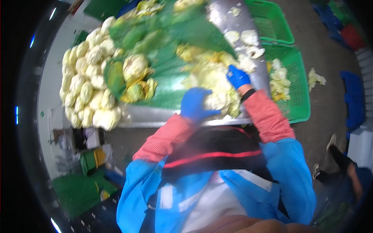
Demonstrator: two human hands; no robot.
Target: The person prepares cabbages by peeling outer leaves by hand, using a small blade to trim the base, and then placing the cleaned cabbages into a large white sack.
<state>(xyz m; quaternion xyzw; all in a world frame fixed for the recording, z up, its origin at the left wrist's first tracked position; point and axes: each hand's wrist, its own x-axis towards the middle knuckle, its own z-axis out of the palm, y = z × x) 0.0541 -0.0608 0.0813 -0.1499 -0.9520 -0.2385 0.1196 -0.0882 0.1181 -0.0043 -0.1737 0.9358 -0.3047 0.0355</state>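
Observation:
My left hand (194, 105), in a blue glove and blurred, is at the table's near edge. Its thumb and fingers are spread apart beside a heap of pale cabbage leaves (214, 77). On the heap's right side, my right hand (238, 77), also blue-gloved, has its fingers bent; whether they grip a leaf is hidden. A rounded pale cabbage piece (220, 103) lies between my hands, partly covered by leaves. Farther left, a whole cabbage (135, 67) rests on green mesh (169, 94), with a yellowed, leafy cabbage (136, 91) just below it.
Trimmed cabbages (87, 78) are piled at the metal table's (145, 115) left end. Loose leaf pieces (249, 38) lie along its right side. A green plastic crate (300, 96) with leaves stands against that side, another crate (274, 21) beyond it. Someone's legs (335, 158) show at lower right.

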